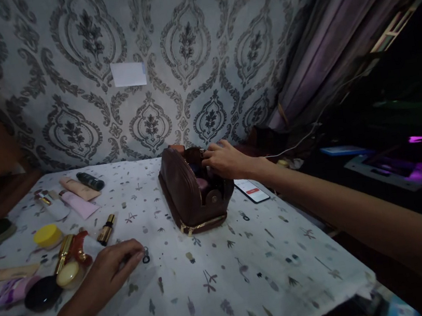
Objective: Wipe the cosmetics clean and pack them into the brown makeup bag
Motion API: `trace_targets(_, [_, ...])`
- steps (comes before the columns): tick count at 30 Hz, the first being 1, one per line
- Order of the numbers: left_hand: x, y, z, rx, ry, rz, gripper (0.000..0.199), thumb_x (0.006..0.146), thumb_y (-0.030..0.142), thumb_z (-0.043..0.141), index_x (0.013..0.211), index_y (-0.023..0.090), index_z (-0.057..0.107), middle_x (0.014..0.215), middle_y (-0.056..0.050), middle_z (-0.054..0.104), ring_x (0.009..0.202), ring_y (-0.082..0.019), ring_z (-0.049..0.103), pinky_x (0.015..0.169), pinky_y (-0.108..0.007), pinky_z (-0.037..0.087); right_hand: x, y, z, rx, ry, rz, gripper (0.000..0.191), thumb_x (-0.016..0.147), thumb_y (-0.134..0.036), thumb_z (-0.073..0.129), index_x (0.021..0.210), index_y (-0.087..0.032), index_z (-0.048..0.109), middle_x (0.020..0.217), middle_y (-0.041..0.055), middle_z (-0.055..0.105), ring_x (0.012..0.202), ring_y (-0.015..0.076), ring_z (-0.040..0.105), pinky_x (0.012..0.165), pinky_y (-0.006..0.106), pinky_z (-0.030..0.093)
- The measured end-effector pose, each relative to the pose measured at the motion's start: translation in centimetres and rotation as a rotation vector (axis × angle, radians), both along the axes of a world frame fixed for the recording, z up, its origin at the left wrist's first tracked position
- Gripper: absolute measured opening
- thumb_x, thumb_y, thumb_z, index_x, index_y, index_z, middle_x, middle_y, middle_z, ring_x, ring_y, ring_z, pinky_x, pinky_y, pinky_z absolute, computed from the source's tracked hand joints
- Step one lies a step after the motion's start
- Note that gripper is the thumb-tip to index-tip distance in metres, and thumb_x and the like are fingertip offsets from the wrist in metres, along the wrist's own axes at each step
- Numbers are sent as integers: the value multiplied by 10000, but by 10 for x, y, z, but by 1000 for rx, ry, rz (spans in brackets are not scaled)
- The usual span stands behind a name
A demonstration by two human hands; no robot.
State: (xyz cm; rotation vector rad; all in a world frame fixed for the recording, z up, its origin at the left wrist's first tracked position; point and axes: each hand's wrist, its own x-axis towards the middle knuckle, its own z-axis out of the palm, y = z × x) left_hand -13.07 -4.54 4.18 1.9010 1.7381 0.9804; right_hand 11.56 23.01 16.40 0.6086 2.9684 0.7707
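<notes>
A brown leather-look makeup bag [184,188] stands unzipped on the patterned tablecloth, with dark items partly visible inside. My right hand [222,159] reaches over its right side into the mouth, fingers curled down. Whatever lies between those fingertips is hidden. On the cloth left of the bag rests my left hand [118,262], holding nothing, its fingers loosely extended and the thumb slightly apart. Close to that hand are a gold-and-dark lipstick-like tube [106,230], a red-brown item [81,248], a gold tube [64,253] and a small cream-coloured jar [69,275].
Farther left lie a yellow-lidded jar [47,236], a black round compact [42,293], a pink tube [79,203], a beige tube [79,188] and a dark green tube [90,180]. A lit phone [253,191] lies right of the bag. The wallpapered wall [168,80] rises behind.
</notes>
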Motion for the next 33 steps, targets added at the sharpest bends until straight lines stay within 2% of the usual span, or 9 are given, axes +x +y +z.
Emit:
trace_targets(4, [-1,0,-1,-38,29,-13,325,941,448,479,854,210,683,746,-16,683,669,-160,609,616,-224,481,-7,0,3,-14,-25,-42,287,810,-32,564,972,-193,737,1053,139,683,1018,284,532,807,394,331])
trace_targets(12, [-1,0,0,-32,29,-35,342,946,457,459,853,208,674,721,-14,661,662,-157,594,618,-223,473,-13,9,16,-69,-143,-75,159,742,-94,663,834,-200,736,953,130,700,985,297,576,749,375,375])
trace_targets(17, [-1,0,0,-29,34,-53,340,954,449,450,844,215,670,708,-13,654,650,-158,590,614,-227,471,-16,14,15,-65,-150,-34,266,682,-47,673,814,-263,756,869,74,722,948,261,598,779,378,368])
trace_targets(21, [-2,0,-1,-38,46,-56,331,957,442,450,851,217,669,717,-13,657,662,-163,599,631,-234,476,-22,15,17,-134,-143,-48,323,641,-12,688,816,-271,768,823,53,723,893,249,632,757,360,355])
trace_targets(23, [-2,0,-2,-47,54,-52,320,957,437,456,861,219,669,734,-13,664,678,-167,609,647,-238,478,-24,17,22,-187,-145,-43,329,645,-26,704,861,-265,770,826,39,726,837,225,640,701,323,351])
trace_targets(26, [-2,0,-1,-59,59,-53,308,957,428,456,864,221,664,753,-13,676,690,-169,620,647,-235,469,-25,24,32,-242,-121,-21,232,705,-102,733,896,-228,772,823,31,727,762,186,631,634,288,341])
trace_targets(29, [-2,0,0,-62,66,-54,300,958,422,453,854,219,649,755,-10,683,691,-165,626,636,-232,452,-25,32,39,-251,-49,-14,170,748,-160,735,907,-206,771,797,28,726,726,170,620,632,271,354])
trace_targets(33, [-2,1,-2,-72,94,-41,309,966,432,441,870,216,640,778,-8,691,702,-161,625,649,-242,436,-27,32,39,-231,2,10,190,759,-183,714,935,-227,768,835,17,741,753,172,631,646,257,370])
